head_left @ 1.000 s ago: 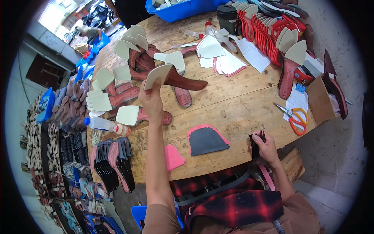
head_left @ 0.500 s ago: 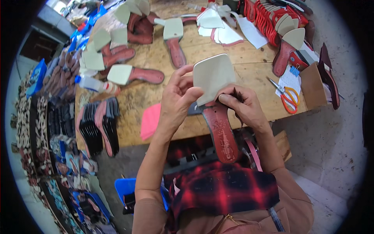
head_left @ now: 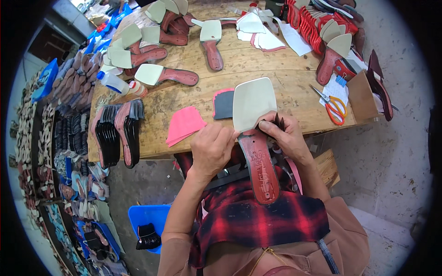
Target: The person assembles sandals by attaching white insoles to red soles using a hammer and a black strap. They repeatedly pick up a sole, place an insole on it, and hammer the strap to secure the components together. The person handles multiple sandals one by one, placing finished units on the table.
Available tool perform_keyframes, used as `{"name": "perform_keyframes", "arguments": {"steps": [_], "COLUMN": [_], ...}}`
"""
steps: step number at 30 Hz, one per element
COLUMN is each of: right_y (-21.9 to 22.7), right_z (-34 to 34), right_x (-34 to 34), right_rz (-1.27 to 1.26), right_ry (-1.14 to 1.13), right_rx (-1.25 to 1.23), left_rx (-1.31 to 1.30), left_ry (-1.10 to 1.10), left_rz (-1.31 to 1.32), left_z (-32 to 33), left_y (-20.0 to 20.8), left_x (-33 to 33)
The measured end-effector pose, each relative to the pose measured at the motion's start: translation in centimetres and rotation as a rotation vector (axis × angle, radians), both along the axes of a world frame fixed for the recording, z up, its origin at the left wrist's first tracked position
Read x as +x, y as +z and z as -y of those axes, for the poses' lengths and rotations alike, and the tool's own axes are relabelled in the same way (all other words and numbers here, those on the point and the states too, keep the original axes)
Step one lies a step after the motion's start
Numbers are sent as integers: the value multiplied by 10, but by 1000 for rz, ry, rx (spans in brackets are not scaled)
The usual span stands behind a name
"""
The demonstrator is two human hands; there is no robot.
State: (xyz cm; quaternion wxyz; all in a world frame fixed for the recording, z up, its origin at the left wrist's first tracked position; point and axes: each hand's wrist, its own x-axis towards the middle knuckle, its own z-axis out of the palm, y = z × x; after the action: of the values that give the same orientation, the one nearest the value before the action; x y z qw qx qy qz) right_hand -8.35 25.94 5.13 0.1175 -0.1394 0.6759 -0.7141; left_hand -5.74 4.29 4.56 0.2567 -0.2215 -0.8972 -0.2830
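Above the red-and-black checked cloth (head_left: 262, 225) on my lap, a long red shoe sole (head_left: 264, 175) hangs with its squarish off-white panel (head_left: 254, 99) apparently already joined on. My right hand (head_left: 289, 140) is closed on its narrow middle with a dark pointed object (head_left: 278, 122) showing, while my left hand (head_left: 213, 147) is curled at the panel's lower corner, whether pinching I cannot tell. Beyond, flat pink pieces (head_left: 185, 124) lie loose on the wooden worktop (head_left: 294, 80), short of more red soles with pale panels (head_left: 179, 77).
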Motion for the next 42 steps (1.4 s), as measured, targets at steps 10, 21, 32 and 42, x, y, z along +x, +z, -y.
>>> {"name": "perform_keyframes", "arguments": {"steps": [10,21,32,42], "right_y": [-11,-17,28,-6], "right_z": [39,56,35,55], "right_x": [15,9,-13,-67], "right_rz": [67,98,-39,364], "right_ry": [37,133,-338,-243], "right_rx": [-13,-117,-321,-678], "left_rx": [-102,873,1682,1638], "left_ry": [369,778,-218,-8], "left_rz": [266,799,602,587], "left_z": [88,133,-11,-16], "left_y": [-55,-37,-10,-30], "left_x": [142,149,-33,-85]}}
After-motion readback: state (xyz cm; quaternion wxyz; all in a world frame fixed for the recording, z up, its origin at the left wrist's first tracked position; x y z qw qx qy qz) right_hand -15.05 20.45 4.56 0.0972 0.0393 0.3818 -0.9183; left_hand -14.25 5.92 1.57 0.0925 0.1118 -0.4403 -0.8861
